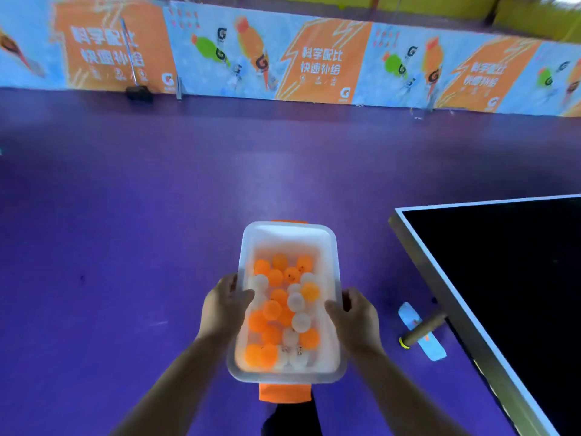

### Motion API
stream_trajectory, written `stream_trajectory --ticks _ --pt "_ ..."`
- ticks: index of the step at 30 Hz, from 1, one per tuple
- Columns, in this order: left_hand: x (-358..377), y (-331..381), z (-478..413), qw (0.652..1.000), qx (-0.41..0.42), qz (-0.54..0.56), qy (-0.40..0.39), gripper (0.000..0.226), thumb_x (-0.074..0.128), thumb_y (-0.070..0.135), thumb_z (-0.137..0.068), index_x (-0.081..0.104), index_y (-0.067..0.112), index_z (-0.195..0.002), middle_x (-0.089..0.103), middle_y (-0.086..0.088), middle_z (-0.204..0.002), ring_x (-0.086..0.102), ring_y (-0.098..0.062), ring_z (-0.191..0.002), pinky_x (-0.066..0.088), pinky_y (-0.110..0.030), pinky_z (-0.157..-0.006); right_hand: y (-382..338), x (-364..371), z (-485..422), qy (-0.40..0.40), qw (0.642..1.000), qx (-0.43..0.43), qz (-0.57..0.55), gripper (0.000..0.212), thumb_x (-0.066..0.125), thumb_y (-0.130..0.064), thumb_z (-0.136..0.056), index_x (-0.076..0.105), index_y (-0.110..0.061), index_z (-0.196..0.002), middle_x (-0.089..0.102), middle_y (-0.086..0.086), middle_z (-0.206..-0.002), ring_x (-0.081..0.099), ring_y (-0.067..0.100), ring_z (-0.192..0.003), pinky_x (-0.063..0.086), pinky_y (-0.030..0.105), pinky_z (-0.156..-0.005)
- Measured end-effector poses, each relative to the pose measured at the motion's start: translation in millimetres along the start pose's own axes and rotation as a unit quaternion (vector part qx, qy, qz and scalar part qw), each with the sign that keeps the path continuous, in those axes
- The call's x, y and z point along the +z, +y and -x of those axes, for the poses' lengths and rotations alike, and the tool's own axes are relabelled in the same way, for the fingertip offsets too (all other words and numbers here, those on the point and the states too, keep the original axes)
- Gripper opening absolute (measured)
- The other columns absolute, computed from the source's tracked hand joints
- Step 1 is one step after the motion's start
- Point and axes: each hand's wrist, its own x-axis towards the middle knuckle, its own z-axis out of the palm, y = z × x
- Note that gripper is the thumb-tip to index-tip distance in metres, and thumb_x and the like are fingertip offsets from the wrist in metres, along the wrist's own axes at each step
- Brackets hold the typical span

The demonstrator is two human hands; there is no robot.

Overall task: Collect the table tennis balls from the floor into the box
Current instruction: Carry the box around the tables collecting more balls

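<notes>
A translucent white plastic box [287,234] with orange end clips is held above the purple floor at the lower middle of the view. Inside it lie several orange and white table tennis balls [284,309]. My left hand [224,305] grips the box's left long rim, thumb hooked over the edge. On the opposite rim my right hand [353,316] grips the same way. No loose ball shows on the floor.
The dark table tennis table [503,278] with a white edge line fills the right side; its leg foot [421,330] and a pale blue strip lie beneath. Orange and blue barrier boards [314,64] run along the far side. A black stand base [138,92] sits by them.
</notes>
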Motion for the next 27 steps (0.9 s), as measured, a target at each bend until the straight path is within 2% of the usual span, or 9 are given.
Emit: stream_trajectory --ticks 2,5,12,15,17,20,22,27 --pt "22 27 -49 1.0 0.009 -0.002 -0.006 0.029 0.062 0.009 -0.082 0.048 0.033 -0.073 0.057 0.012 -0.074 0.053 -0.018 -0.069 0.04 -0.023 -0.058 -7 -2 -56 0.002 1.0 0.005 -0.011 0.013 0.064 -0.022 -0.081 0.054 -0.018 -0.074 0.06 -0.004 -0.069 0.052 0.008 -0.062 0.038 0.023 -0.049" --pt "56 68 -120 1.0 0.022 -0.012 -0.014 0.031 0.062 0.01 -0.081 0.047 0.035 -0.071 0.059 0.011 -0.075 0.054 -0.017 -0.069 0.042 -0.025 -0.059 -21 -12 -138 0.014 1.0 0.01 -0.021 0.016 0.063 -0.021 -0.081 0.051 -0.022 -0.071 0.059 -0.004 -0.069 0.052 0.008 -0.062 0.039 0.025 -0.051" --pt "121 131 -254 0.999 0.028 -0.008 -0.021 0.02 0.062 0.011 -0.082 0.054 0.026 -0.093 0.06 0.011 -0.078 0.056 -0.014 -0.071 0.043 -0.024 -0.058 -47 -31 -292 0.014 1.0 0.011 -0.023 0.014 0.062 -0.019 -0.083 0.052 -0.02 -0.072 0.06 -0.004 -0.07 0.054 0.009 -0.063 0.041 0.024 -0.05" --pt "147 153 -309 0.999 0.024 -0.006 -0.043 0.018 0.062 0.012 -0.082 0.056 0.024 -0.094 0.063 0.003 -0.081 0.06 -0.024 -0.075 0.047 -0.032 -0.063 -48 -31 -350 0.028 0.999 0.027 -0.025 0.016 0.062 -0.019 -0.082 0.051 -0.02 -0.07 0.06 -0.004 -0.069 0.054 0.011 -0.062 0.042 0.026 -0.051" --pt "167 168 -348 0.998 0.026 -0.011 -0.059 0.016 0.062 0.021 -0.077 0.057 0.023 -0.091 0.065 -0.004 -0.084 0.061 -0.028 -0.079 0.049 -0.038 -0.067 -49 -30 -389 0.041 0.998 0.04 -0.026 0.021 0.062 -0.019 -0.082 0.048 -0.023 -0.067 0.058 -0.005 -0.067 0.052 0.009 -0.061 0.039 0.024 -0.049" --pt "197 191 -412 0.995 0.037 -0.017 -0.088 0.03 0.054 0.031 -0.062 0.06 0.018 -0.089 0.065 -0.007 -0.082 0.061 -0.03 -0.077 0.05 -0.042 -0.065 -52 -28 -453 0.062 0.996 0.058 -0.033 0.019 0.062 -0.018 -0.083 0.05 -0.021 -0.069 0.059 -0.005 -0.068 0.052 0.008 -0.06 0.038 0.022 -0.049" --pt "217 209 -460 0.992 0.055 -0.023 -0.112 0.035 0.053 0.032 -0.062 0.06 0.014 -0.091 0.065 -0.007 -0.08 0.061 -0.028 -0.074 0.05 -0.041 -0.064 -56 -27 -500 0.076 0.994 0.07 -0.039 0.017 0.062 -0.018 -0.083 0.051 -0.02 -0.07 0.059 -0.005 -0.069 0.053 0.009 -0.06 0.039 0.022 -0.049" --pt "268 265 -588 0.983 0.085 -0.031 -0.162 0.031 0.053 0.038 -0.067 0.055 0.019 -0.091 0.061 0.002 -0.077 0.057 -0.021 -0.072 0.044 -0.033 -0.063 -78 -28 -623 0.111 0.986 0.112 -0.056 0.013 0.062 -0.019 -0.081 0.052 -0.019 -0.073 0.061 -0.004 -0.071 0.054 0.011 -0.062 0.043 0.026 -0.053"
